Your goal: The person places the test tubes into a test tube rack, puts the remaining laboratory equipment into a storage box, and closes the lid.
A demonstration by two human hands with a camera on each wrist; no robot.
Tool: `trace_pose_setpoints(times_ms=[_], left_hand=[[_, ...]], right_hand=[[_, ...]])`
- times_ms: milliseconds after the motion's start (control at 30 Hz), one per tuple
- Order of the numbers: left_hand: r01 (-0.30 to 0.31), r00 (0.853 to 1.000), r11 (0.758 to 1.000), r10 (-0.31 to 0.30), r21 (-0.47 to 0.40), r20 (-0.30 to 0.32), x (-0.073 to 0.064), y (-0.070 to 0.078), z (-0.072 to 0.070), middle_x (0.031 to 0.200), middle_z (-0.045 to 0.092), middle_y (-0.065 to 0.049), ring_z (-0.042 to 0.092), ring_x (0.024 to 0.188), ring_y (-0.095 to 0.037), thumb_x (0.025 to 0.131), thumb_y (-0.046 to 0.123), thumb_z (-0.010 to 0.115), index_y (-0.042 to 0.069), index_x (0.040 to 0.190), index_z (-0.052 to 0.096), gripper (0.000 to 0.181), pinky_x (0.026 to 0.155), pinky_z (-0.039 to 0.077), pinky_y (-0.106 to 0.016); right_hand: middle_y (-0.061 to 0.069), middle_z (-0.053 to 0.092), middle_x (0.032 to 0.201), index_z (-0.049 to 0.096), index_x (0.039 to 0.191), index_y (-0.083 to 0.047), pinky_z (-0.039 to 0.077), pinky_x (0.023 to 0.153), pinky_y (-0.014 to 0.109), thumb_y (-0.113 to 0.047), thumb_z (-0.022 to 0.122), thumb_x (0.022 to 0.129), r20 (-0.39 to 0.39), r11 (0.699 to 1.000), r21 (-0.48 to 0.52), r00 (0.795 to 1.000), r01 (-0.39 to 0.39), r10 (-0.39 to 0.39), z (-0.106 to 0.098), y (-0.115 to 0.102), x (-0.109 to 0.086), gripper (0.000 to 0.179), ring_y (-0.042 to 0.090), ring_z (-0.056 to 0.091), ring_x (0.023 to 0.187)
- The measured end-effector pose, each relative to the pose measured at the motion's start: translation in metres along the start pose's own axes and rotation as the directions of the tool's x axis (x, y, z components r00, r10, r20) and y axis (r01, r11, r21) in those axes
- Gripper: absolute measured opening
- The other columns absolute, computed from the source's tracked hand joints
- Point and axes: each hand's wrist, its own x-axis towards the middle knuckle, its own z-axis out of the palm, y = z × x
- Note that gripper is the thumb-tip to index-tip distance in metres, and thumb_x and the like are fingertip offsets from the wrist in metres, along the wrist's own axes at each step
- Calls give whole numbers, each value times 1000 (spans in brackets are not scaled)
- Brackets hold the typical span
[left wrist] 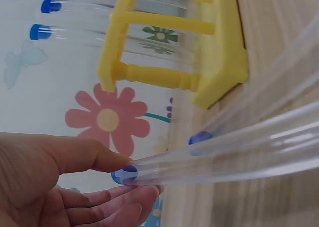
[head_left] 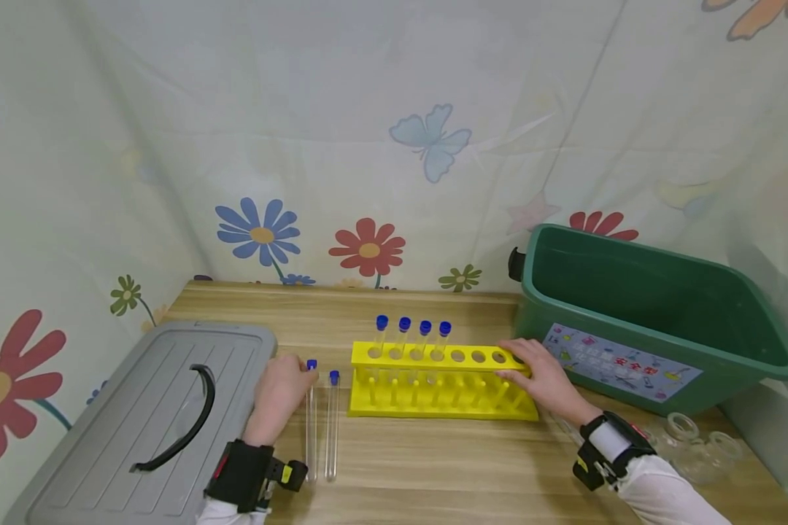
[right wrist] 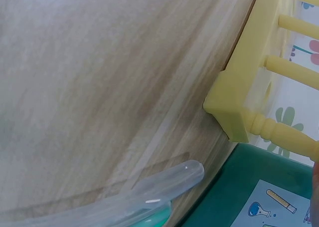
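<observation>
My left hand (head_left: 281, 388) pinches the blue cap (left wrist: 124, 174) of a clear test tube (head_left: 311, 430) between thumb and fingers. That tube lies in front of the grey lid, and a second blue-capped test tube (head_left: 332, 430) is just right of it. A yellow test tube rack (head_left: 433, 413) stands in the middle of the table. Several blue-capped tubes sit upright in its left holes. At the rack's right end, my right hand (head_left: 551, 383) grips the top bar, thumb in front and fingers over it. Only a sliver of that hand shows in the right wrist view.
A grey lid (head_left: 131, 430) with a black handle lies at the left. Behind my right hand is a green bin (head_left: 630, 321). Clear glass bottles (head_left: 686, 445) stand by my right forearm. A clear tube-like piece (right wrist: 164, 187) lies near the rack's right end.
</observation>
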Motion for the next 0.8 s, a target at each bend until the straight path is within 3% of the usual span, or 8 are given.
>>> trace_pose_setpoints(times_ms=[100, 233, 333, 567, 800], left_hand=[[-7, 1000, 1000, 7, -7, -23, -1, 6, -6, 47, 34, 2, 33, 40, -10, 82, 16, 62, 8, 55, 47, 32, 37, 24, -21], [-22, 999, 999, 19, -45, -48, -3, 16, -14, 52, 45, -2, 41, 43, -13, 82, 16, 62, 0, 76, 59, 17, 38, 30, -24], [-43, 997, 996, 37, -81, -73, -5, 24, -19, 59, 53, -4, 47, 45, -13, 83, 16, 63, -3, 89, 60, 20, 38, 34, -26], [-131, 978, 986, 111, -105, -176, -12, 45, -27, 68, 59, -6, 50, 46, -12, 83, 18, 64, -1, 91, 61, 21, 39, 37, -27], [-224, 945, 969, 191, -99, -265, -19, 66, -35, 69, 60, -5, 47, 46, -14, 82, 18, 67, 1, 88, 63, 19, 39, 37, -26]], right_hand=[[11, 49, 119, 51, 125, -7, 35, 88, 52, -35, 61, 85, 0, 1000, 4, 1000, 0, 0, 0, 0, 0, 50, 28, 41, 104], [11, 49, 119, 51, 125, -6, 35, 87, 52, -36, 61, 85, -4, 1000, 6, 1000, 7, -7, 0, 0, 0, 51, 27, 42, 103], [10, 50, 118, 51, 125, -7, 36, 86, 51, -37, 61, 84, -8, 1000, 6, 1000, 13, -13, 0, 1, 0, 52, 27, 42, 102], [11, 49, 119, 51, 125, -5, 35, 87, 52, -36, 61, 85, -6, 1000, 8, 1000, 17, -17, 0, 1, -1, 52, 27, 41, 104], [12, 50, 118, 51, 124, -4, 35, 86, 52, -35, 61, 85, -9, 1000, -1, 1000, 21, -21, 0, 1, -1, 52, 28, 42, 103]])
